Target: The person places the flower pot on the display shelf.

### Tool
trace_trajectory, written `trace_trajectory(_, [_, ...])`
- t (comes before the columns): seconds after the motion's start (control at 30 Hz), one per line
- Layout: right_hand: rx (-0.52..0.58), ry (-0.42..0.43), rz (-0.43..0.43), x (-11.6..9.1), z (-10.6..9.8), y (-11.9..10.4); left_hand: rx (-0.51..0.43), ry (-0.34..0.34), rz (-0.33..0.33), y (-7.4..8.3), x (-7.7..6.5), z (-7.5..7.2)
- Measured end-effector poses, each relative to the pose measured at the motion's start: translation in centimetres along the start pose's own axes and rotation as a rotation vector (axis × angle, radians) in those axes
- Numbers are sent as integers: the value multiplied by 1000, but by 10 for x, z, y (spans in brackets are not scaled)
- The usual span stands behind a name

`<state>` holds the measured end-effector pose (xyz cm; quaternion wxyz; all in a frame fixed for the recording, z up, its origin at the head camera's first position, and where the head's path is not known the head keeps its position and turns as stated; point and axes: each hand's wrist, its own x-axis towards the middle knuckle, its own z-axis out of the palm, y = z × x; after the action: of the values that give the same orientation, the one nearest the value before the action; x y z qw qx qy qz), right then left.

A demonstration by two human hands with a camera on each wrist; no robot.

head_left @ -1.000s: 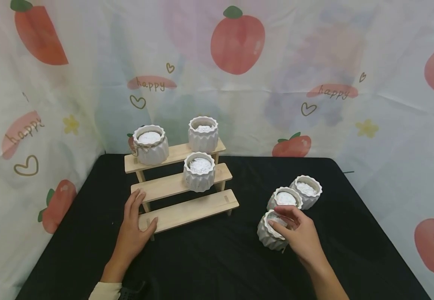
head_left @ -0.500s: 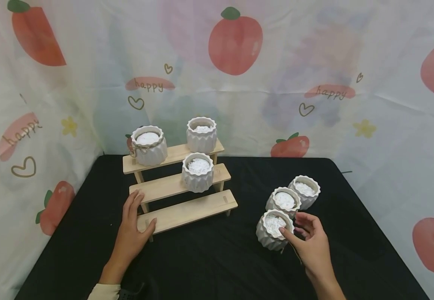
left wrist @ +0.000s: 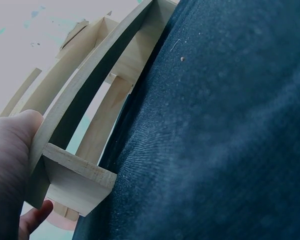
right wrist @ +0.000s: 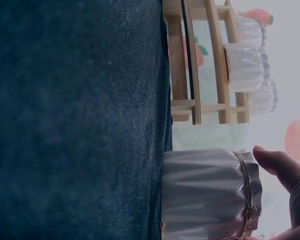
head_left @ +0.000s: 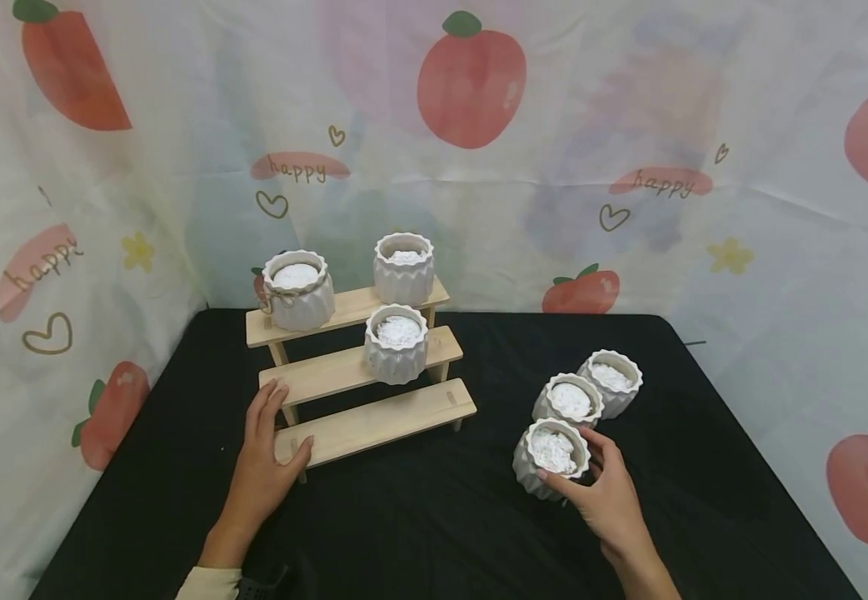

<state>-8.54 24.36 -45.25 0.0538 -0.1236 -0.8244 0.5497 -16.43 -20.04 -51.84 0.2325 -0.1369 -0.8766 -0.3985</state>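
Note:
A three-tier wooden stand (head_left: 374,421) is on the left half of the black-covered table. My left hand (head_left: 265,454) grips its left end, the thumb on the lowest shelf and the fingers by the middle one. In the left wrist view, the thumb (left wrist: 25,125) lies over a plank's end and a finger shows lower down. At the right, my right hand (head_left: 610,496) holds the nearest white fluted pot (head_left: 531,467) at its rim, thumb in front and fingers on the right side. White filling lies inside this pot, and twine (right wrist: 247,190) circles its neck.
Two more white pots, a middle one (head_left: 546,404) and a rear one (head_left: 625,396), stand close behind the held pot. On the stand, the top shelf bears a twine-tied pot (head_left: 302,308) and another pot (head_left: 404,283); the middle shelf bears one pot (head_left: 396,358). A printed cloth (head_left: 494,225) hangs behind.
My right hand drew back from over the front pot to its right side, then closed in on its rim with thumb and fingers. The left hand and the stand stay put.

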Motion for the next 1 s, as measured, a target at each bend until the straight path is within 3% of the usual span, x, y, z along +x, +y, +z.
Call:
trace_trajectory(0.37, [-8,8,-25,3,5,2,0,1,2,0,1,-1])
trace_trajectory(0.73, [-111,25,-57,9,6,7,7,9,11,0,-1,0])
trace_trajectory(1.0, [-64,32,-97,9,7,7,7,8,10,0,-1,0])
